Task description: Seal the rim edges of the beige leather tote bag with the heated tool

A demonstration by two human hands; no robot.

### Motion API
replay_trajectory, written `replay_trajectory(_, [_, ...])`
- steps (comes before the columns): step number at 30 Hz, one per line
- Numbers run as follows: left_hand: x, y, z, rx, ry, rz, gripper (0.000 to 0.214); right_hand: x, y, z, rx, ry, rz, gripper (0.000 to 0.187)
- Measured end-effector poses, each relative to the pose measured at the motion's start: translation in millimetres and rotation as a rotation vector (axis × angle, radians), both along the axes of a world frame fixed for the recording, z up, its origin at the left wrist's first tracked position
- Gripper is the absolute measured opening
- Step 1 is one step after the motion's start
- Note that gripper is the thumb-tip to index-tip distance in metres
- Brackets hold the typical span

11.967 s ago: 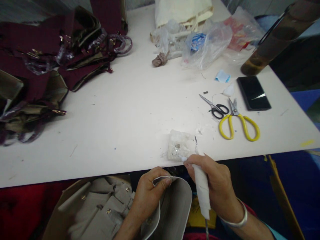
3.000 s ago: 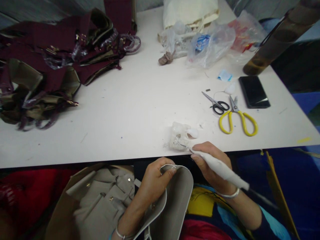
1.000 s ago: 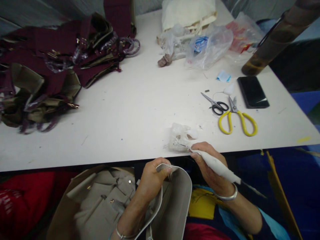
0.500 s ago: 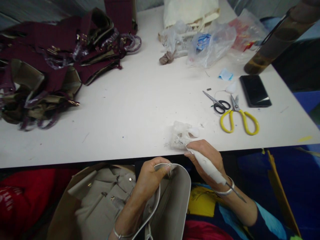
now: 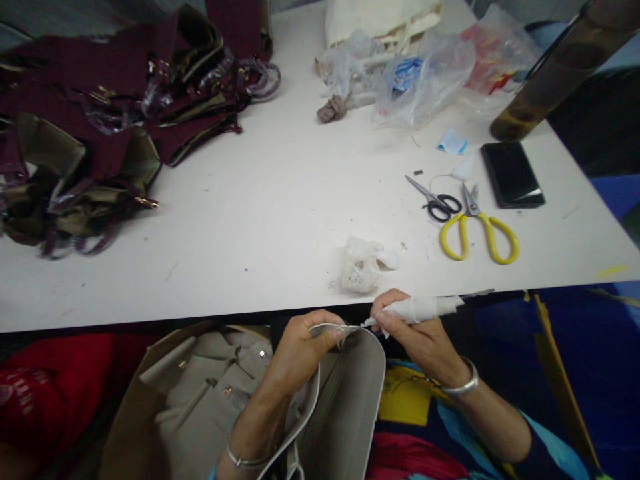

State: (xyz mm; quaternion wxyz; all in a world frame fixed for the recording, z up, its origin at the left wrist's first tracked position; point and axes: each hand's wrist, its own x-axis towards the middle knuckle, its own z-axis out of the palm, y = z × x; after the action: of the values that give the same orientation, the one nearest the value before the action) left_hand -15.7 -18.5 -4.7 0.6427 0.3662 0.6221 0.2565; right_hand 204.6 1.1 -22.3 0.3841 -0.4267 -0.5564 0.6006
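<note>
Right grip: the right hand (image 5: 417,333), low and centre-right in the frame, is closing its fingers around a slim tool wrapped in white tape (image 5: 423,308), lying nearly level with its tip aimed left.
Left grip: the left hand (image 5: 305,350), just left of it, is pinching the curved top edge of a pale grey leather bag panel (image 5: 350,393) between thumb and fingers.
Meeting point: the tool tip is touching, or sitting just beside, the panel edge right at the left thumb; the exact contact is too small to tell.
Nearby: a lumpy whitish translucent block (image 5: 359,267) is sitting near the white table's (image 5: 280,213) front edge, above the hands; yellow-handled scissors (image 5: 479,227) and small black-handled scissors (image 5: 436,201) are lying to the right.
Risk to fingers: the tip is working so close to the pinching thumb that a slip would likely be catching skin.
Risk to panel: too much pressure or an unsteady pinch could be marking or smearing the pale face.
Risk of snagging: the tool's trailing end is pointing toward the table edge and could be bumping it.
</note>
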Motion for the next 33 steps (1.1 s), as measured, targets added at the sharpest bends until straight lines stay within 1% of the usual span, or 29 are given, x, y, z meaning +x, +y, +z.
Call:
replay_trajectory(10, [-2.1, -0.2, -1.8, 0.036, -0.008, -0.049, 0.020, -5.2, 1.0, -4.2, -0.009, 0.019, 0.033, 0.020])
replay_trajectory(18, [2.2, -4.0, -3.4, 0.063, -0.024, -0.030, 0.016, -10.2, 4.9, -4.4, 0.032, -0.003, 0.046, 0.021])
replay_trajectory(22, [6.5, -6.7, -5.0, 0.089, 0.008, -0.031, 0.017, -12.1, 8.3, -6.7, 0.036, -0.016, 0.050, 0.023])
replay_trajectory(24, [7.0, -8.0, -6.8, 0.098, 0.019, -0.035, 0.017, -10.6, 8.5, -7.9, 0.044, -0.009, 0.073, 0.022])
replay_trajectory(26, [5.8, -9.4, -9.4, 0.106, 0.017, -0.032, 0.017, -6.2, 7.6, -8.6, 0.119, 0.009, 0.146, 0.019])
replay_trajectory(29, [2.8, -12.0, -14.1, 0.105, -0.023, -0.012, 0.017, 5.1, 4.8, -8.1, 0.378, 0.012, 0.333, 0.015])
replay_trajectory(31, [1.7, -13.9, -16.8, 0.084, -0.092, 0.012, 0.018, 13.3, 2.7, -6.3, 0.521, -0.080, 0.449, 0.014])
replay_trajectory(33, [1.8, -15.7, -18.7, 0.058, -0.157, 0.041, 0.020, 19.5, 0.7, -3.5, 0.566, -0.157, 0.497, 0.015])
